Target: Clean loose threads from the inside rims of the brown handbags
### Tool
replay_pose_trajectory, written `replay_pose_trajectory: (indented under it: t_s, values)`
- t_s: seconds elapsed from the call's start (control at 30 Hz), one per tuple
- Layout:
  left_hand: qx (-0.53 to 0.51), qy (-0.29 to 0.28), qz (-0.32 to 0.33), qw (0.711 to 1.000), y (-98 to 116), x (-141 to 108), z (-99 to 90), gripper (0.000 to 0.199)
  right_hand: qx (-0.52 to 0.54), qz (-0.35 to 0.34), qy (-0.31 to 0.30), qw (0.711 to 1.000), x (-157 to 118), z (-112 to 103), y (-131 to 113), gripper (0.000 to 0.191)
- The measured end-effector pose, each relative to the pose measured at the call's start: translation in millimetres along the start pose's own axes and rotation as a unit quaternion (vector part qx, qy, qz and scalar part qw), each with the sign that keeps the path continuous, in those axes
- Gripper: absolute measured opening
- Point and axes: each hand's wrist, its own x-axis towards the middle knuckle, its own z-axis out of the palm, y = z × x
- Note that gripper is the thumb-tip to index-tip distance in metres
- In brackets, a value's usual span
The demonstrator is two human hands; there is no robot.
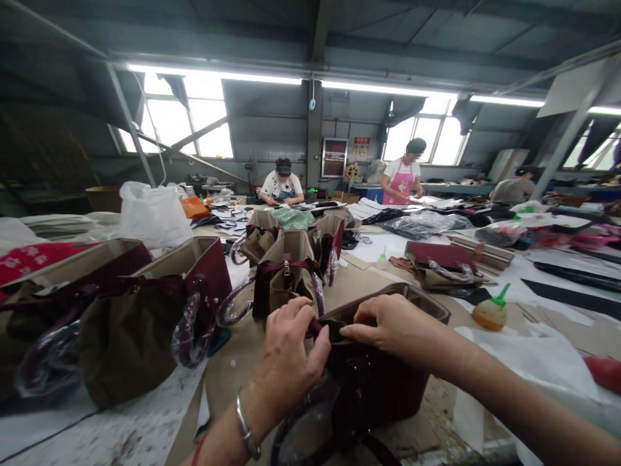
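A dark maroon handbag (395, 388) stands in front of me with its top open and a tan lining showing. My left hand (288, 353), with a silver bangle at the wrist, pinches the bag's left upper corner between thumb and fingers. My right hand (392, 323) reaches over the opening, thumb and fingers closed on the near rim or lining; exactly what is between them is hard to see. A looped handle in clear plastic wrap (305, 414) hangs at the bag's front. Just beyond my hands is another open maroon bag (286, 275).
More maroon bags with olive fabric (130, 336) line the left side. A glue bottle with a green nozzle (490, 314) stands to the right, near a folded maroon piece (444, 259). A white plastic bag (152, 217) sits behind. Co-workers (400, 181) are across the table.
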Motion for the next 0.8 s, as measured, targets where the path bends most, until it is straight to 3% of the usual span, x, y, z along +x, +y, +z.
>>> replay_pose_trajectory:
  t_s: [0.07,0.13,0.2,0.37,0.53,0.7,0.8]
  values:
    - [-0.033,-0.013,-0.018,0.999,7.2,10.7,-0.7,0.029,0.014,0.001,0.004,1.000,0.0,-0.4,-2.4,0.028]
    - [-0.043,-0.072,-0.046,0.995,11.9,21.5,-1.6,0.047,0.022,0.002,0.020,1.000,0.4,0.0,-4.0,0.021]
    - [-0.008,-0.142,-0.071,0.987,14.6,32.1,-3.0,0.052,0.023,0.006,0.048,0.999,-0.1,1.3,-4.6,0.017]
    - [0.078,-0.224,-0.032,0.971,15.8,50.0,-7.2,0.051,-0.049,0.034,0.112,0.992,-13.8,1.4,-2.1,0.021]
    - [0.114,-0.261,0.016,0.958,9.0,53.1,-8.4,0.047,-0.170,0.111,0.102,0.974,-31.5,-10.1,13.1,0.027]
    - [0.107,-0.294,0.028,0.949,6.8,51.5,-5.3,0.040,-0.120,0.106,0.068,0.985,-33.0,-20.5,37.2,0.007]
    - [0.104,-0.283,0.028,0.953,6.4,51.0,-2.7,0.031,-0.068,0.088,0.054,0.992,-29.6,-22.0,47.5,0.015]
